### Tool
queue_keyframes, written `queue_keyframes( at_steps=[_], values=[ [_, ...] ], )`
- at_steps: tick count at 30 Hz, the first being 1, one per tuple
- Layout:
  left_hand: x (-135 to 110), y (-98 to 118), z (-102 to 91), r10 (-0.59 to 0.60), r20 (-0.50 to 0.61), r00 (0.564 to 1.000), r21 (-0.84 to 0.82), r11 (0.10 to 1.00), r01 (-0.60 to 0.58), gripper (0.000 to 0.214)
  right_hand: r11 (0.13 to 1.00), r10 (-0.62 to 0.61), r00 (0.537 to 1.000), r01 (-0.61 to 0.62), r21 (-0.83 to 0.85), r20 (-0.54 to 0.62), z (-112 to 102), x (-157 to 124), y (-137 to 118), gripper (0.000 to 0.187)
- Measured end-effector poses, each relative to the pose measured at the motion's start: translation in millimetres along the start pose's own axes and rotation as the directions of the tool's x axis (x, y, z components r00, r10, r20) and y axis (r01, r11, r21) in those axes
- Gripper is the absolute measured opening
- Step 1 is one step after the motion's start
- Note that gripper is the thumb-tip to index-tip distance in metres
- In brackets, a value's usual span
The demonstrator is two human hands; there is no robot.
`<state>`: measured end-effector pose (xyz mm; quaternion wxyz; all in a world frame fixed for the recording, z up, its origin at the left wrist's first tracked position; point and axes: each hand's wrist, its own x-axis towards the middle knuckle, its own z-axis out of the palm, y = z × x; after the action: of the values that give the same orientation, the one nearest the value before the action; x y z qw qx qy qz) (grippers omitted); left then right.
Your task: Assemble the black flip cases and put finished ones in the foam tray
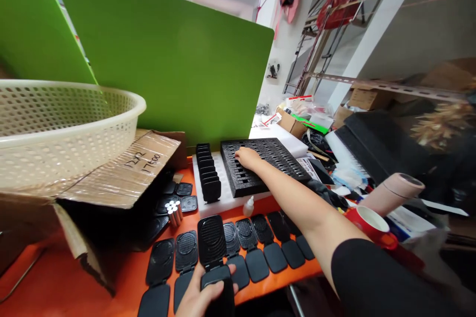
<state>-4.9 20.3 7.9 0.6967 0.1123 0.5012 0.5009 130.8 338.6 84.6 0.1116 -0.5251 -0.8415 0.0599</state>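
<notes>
My left hand (203, 294) is at the bottom edge, with fingers closed round an opened black hinged case (213, 257) that stands up from a row of several like cases (260, 247) on the orange table (67, 282). My right hand (246, 157) reaches far forward. Its fingers are curled down on the near left part of a black slotted foam tray (275, 156). What the fingertips pinch, if anything, is hidden. Left of the tray, a stack of closed black cases (207, 171) lies on white foam (223, 198).
A cream perforated basket (55, 124) sits on an open cardboard box (122, 178) at left. Small metal cylinders (173, 210) and a little dropper bottle (248, 206) stand near the foam. Green partitions (178, 59) back the table. A red cup (372, 223) and clutter lie at right.
</notes>
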Motion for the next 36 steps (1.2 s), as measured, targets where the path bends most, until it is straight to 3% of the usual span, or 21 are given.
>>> queue_keyframes(
  at_steps=[4,7,10,11,13,15,19,27,29,32,36],
  values=[
    [6.6,2.1,-1.2,0.046,0.037,0.998,0.017,0.999,-0.047,0.055,0.999,-0.028,0.999,0.029,-0.036,0.039,-9.8,16.0,-1.2,0.009],
    [10.8,3.6,-0.9,0.060,0.069,0.996,0.014,0.998,-0.061,0.056,0.999,-0.033,0.997,0.031,-0.032,-0.066,-20.0,2.0,-7.7,0.021],
    [10.2,6.7,1.8,0.016,0.080,0.997,0.007,1.000,-0.017,0.064,0.997,-0.045,0.983,0.054,0.048,-0.180,-17.9,-40.9,-27.2,0.030],
    [9.0,7.9,3.3,0.007,0.080,0.997,0.006,1.000,-0.007,0.067,0.974,-0.070,0.977,0.111,0.199,-0.203,-13.6,-60.6,-36.0,0.025],
    [6.3,10.1,6.9,0.012,0.079,0.997,0.010,1.000,-0.013,0.067,0.864,-0.130,0.987,0.159,0.477,-0.093,-1.2,-102.0,-54.6,0.018],
    [3.9,10.8,10.4,0.035,0.083,0.996,0.026,0.999,-0.037,0.063,0.806,-0.196,0.981,0.167,0.568,-0.010,12.8,-137.8,-71.1,0.017],
    [1.2,6.9,13.7,0.042,0.116,0.992,0.056,0.997,-0.049,0.058,0.846,-0.189,0.982,0.151,0.511,0.024,33.6,-171.2,-87.2,0.018],
    [-2.9,-1.6,14.2,0.022,0.128,0.992,0.028,0.999,-0.026,0.059,0.922,-0.250,0.965,0.262,0.284,-0.079,39.6,-177.2,-87.4,0.016],
    [-4.8,-2.1,14.5,0.009,0.110,0.994,0.003,1.000,-0.009,0.056,0.917,-0.227,0.971,0.240,0.319,-0.080,37.0,-179.4,-87.8,0.015],
    [-7.8,-2.4,14.0,-0.013,0.085,0.996,-0.031,0.999,0.016,0.052,0.886,-0.115,0.993,0.114,0.450,-0.026,34.7,-181.7,-85.1,0.017],
    [-8.5,-2.9,13.1,-0.034,0.050,0.998,-0.057,0.998,0.037,0.046,0.723,-0.004,0.970,-0.166,0.671,0.244,41.1,-184.4,-77.5,0.020]
  ],
)
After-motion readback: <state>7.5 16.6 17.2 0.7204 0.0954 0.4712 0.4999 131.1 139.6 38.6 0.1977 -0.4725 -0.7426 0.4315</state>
